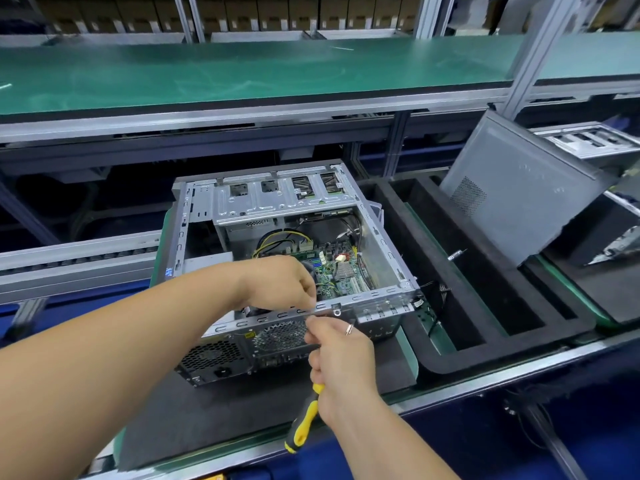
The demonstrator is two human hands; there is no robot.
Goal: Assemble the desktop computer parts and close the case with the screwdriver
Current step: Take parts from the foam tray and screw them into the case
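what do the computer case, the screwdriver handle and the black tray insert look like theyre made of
Computer case: bare sheet metal, probably steel, going by the dull silver sheen, punched slots and folded edges.
Screwdriver handle: likely hard yellow plastic with black rubbery grip strips; it is glossy and two-toned.
Black tray insert: apparently dense foam, with a matte, slightly grainy surface and thick cut walls.

Factory assembly line for electronics, not a home or office. Long green anti-static shelf (242, 74) runs across the top on aluminium framing posts (530, 53). Rows of cardboard boxes (221, 12) stacked on racking behind it. Conveyor-style desk (485, 379) with metal edge rail carries black foam trays (460, 282). More bare metal chassis (588, 140) wait at the far right corner.
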